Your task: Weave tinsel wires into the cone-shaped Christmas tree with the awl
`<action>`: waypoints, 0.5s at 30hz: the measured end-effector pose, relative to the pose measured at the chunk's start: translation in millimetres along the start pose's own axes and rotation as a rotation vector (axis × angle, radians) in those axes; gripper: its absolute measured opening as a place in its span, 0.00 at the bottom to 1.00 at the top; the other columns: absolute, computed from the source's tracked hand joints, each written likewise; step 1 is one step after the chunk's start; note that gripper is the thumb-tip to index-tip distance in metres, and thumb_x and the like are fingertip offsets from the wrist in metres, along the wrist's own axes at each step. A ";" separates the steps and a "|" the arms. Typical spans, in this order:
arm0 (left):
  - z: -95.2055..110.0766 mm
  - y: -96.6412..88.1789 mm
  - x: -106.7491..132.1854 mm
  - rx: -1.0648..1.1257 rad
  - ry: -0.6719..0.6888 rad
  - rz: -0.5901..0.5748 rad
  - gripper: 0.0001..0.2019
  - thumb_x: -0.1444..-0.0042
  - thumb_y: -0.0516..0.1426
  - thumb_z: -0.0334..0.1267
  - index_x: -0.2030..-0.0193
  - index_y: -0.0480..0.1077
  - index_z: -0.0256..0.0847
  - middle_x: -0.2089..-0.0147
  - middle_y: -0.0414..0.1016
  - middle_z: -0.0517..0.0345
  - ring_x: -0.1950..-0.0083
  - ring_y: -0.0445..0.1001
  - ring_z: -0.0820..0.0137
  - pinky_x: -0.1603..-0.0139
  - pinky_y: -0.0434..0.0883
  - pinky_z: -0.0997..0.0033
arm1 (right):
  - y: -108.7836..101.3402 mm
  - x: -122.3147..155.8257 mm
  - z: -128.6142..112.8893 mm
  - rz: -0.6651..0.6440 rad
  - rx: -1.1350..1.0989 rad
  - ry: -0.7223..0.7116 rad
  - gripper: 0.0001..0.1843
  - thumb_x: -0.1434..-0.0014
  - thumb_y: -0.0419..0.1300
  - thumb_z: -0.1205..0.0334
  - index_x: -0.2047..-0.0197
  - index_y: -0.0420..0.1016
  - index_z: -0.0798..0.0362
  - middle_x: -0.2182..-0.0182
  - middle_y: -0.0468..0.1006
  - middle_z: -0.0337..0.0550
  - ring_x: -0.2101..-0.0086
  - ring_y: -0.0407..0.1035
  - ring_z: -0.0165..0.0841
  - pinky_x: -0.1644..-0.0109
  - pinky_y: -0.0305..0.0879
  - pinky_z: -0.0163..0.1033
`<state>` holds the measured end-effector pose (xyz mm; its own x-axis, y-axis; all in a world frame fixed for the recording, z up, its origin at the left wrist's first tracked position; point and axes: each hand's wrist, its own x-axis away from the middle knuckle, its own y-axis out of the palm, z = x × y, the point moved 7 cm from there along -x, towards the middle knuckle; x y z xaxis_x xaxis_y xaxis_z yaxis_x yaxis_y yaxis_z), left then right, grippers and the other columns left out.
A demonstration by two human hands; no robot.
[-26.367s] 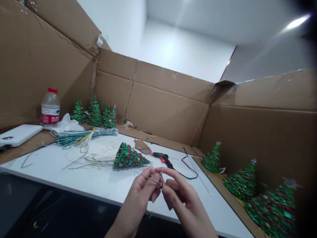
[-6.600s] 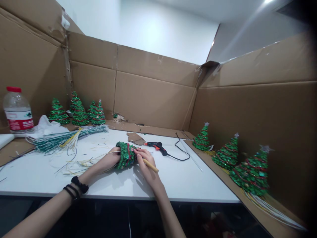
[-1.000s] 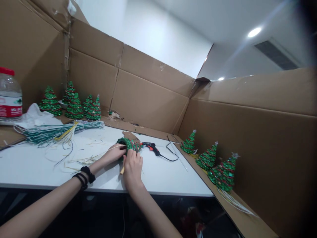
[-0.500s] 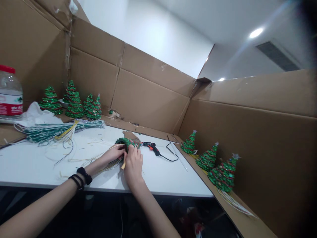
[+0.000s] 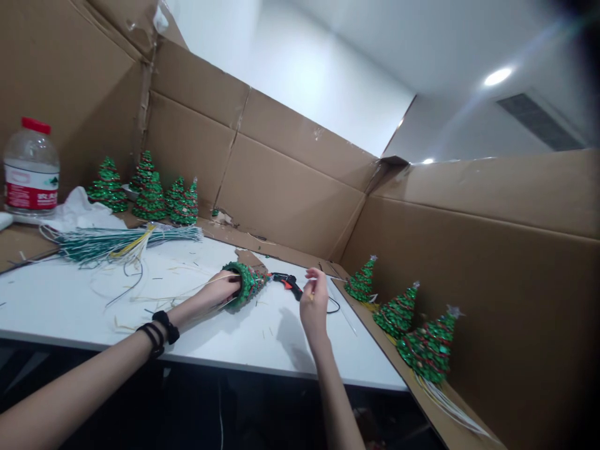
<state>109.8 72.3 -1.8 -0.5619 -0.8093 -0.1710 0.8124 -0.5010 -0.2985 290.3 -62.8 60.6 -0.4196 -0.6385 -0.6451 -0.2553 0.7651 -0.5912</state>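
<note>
A miniature green Christmas tree [image 5: 247, 286] lies on its side on the white table, hollow base toward me and tip to the right. My left hand [image 5: 224, 289] reaches into that base and grips the tree there; its fingertips are hidden inside. Thin pale wires run from the base back along the left wrist. Raised above the table to the right, my right hand [image 5: 315, 299] is curled round a small yellowish stick [image 5: 310, 298], of which only a bit shows. A black glue gun [image 5: 291, 284] with an orange trigger lies between the tree and this hand.
A bundle of green and white wires [image 5: 94, 242] lies at the left, near a red-capped bottle [image 5: 32, 172] and a white cloth [image 5: 87, 209]. Several finished trees [image 5: 150, 197] stand at the back left, others [image 5: 429, 347] along the right. Cardboard walls [image 5: 290, 169] enclose the table.
My right hand has left the tree's base and moved right and up with the yellowish stick. My left hand stays in the base, and more of the tree shows. The view has shifted slightly.
</note>
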 end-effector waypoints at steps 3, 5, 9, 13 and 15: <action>3.1 1.9 -2.9 -0.009 0.018 -0.041 0.07 0.58 0.53 0.34 0.80 0.71 0.37 0.89 0.61 0.62 0.86 0.58 0.73 0.83 0.54 0.73 | 31.9 -30.6 31.7 -0.175 0.145 0.064 0.11 0.42 0.50 0.63 0.58 0.69 0.57 0.61 0.74 0.56 0.57 0.66 0.45 0.55 0.60 0.45; 4.8 3.4 -3.9 -0.006 0.056 -0.056 0.08 0.58 0.53 0.35 0.79 0.72 0.36 0.87 0.63 0.61 0.85 0.58 0.74 0.83 0.54 0.73 | 54.5 -41.4 46.3 -0.248 0.218 0.109 0.13 0.46 0.57 0.57 0.63 0.72 0.59 0.64 0.75 0.61 0.57 0.66 0.50 0.55 0.60 0.47; 2.1 5.9 -5.9 0.021 0.067 -0.055 0.08 0.58 0.54 0.34 0.75 0.73 0.35 0.83 0.67 0.60 0.83 0.58 0.74 0.81 0.54 0.74 | 85.8 -44.1 61.3 -0.317 0.315 0.178 0.23 0.48 0.61 0.49 0.59 0.73 0.61 0.59 0.75 0.63 0.51 0.63 0.52 0.53 0.60 0.47; -2.4 7.0 -8.1 0.080 -0.015 -0.015 0.05 0.60 0.53 0.30 0.77 0.70 0.36 0.88 0.60 0.65 0.86 0.53 0.76 0.83 0.51 0.74 | 90.5 -41.8 77.6 -0.317 0.369 0.283 0.22 0.44 0.61 0.53 0.53 0.70 0.62 0.54 0.73 0.59 0.48 0.61 0.47 0.48 0.59 0.48; -3.4 8.4 -8.6 0.106 -0.063 -0.015 0.04 0.60 0.53 0.30 0.79 0.68 0.38 0.90 0.59 0.65 0.87 0.52 0.76 0.84 0.49 0.74 | 86.8 -42.0 89.7 -0.320 0.367 0.352 0.19 0.41 0.59 0.55 0.51 0.69 0.59 0.52 0.72 0.53 0.50 0.65 0.42 0.48 0.62 0.50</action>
<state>120.9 76.1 -6.0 -0.5656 -0.8177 -0.1071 0.8179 -0.5397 -0.1991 363.9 23.0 -7.0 -0.6509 -0.7184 -0.2455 -0.1256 0.4208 -0.8984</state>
